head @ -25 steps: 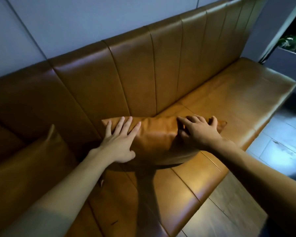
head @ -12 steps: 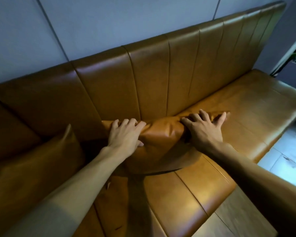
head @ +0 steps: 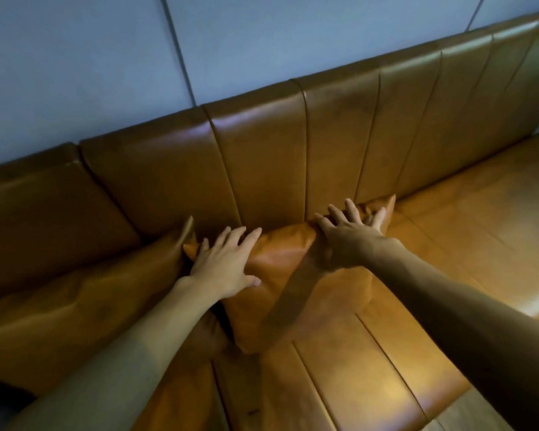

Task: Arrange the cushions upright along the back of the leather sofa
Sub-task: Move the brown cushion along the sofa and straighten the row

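Leather cushion (head: 280, 262) partly hidden under left hand (head: 223, 267), right hand (head: 347, 237).

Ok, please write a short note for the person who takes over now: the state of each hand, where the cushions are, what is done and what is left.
Left hand: open, palm flat on the left part of the centre cushion.
Right hand: open, fingers spread, pressing that cushion's top right corner toward the sofa backrest.
Centre cushion: on the seat, leaning against the backrest.
Second cushion: to its left, also against the backrest, corners almost touching.
Done: both cushions are at the back.
Left: probably let go and check that they stay upright.
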`<state>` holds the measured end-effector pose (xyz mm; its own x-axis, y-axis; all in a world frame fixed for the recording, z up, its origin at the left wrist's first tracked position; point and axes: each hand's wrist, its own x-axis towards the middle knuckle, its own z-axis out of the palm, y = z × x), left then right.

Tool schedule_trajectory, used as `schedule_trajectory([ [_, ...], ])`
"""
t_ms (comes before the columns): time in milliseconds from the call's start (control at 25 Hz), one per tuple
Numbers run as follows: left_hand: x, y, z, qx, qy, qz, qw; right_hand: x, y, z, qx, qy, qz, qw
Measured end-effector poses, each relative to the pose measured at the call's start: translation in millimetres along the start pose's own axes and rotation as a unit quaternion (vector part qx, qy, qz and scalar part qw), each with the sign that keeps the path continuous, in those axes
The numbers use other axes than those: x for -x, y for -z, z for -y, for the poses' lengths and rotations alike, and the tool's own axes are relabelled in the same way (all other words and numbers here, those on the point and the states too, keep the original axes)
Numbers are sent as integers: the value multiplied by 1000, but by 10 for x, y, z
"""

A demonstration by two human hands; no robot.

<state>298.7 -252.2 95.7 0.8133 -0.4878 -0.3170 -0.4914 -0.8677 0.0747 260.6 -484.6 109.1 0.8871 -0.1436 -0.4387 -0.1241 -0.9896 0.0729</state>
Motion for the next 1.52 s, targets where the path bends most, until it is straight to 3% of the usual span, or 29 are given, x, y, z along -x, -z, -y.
schedule_trajectory([
  [80,-35,-5,-20,-33,-7,-9,999,-13,-11,115,-44,24,4,999],
  [200,-62,-105,-29,-61,17,-55,996,-51,-134,245,-88,38,-57,994],
  [440,-250,3,-1,-25,39,-118,992,-201,88,194,-86,31,-148,985],
  [800,-550,-168,160,-6,69,-80,994,-705,91,282,-78,68,-82,991],
  [1000,-547,-142,120,-30,85,-81,993,-729,-90,219,-146,44,-154,976],
  [1120,-522,-27,192,-61,70,-78,993,-690,-174,-123,-330,-67,-229,913],
  [1240,-567,52,268,-78,87,-29,993,-769,-367,-485,-602,-203,-170,753],
  [1320,-622,60,285,-76,102,-1,992,-811,-508,-546,-693,-221,-115,677],
  [1440,-670,46,290,-46,111,8,993,-864,-563,-484,-749,-171,-81,635],
  [1520,-684,12,286,-37,119,-10,992,-907,-544,-458,-759,-157,-84,626],
])
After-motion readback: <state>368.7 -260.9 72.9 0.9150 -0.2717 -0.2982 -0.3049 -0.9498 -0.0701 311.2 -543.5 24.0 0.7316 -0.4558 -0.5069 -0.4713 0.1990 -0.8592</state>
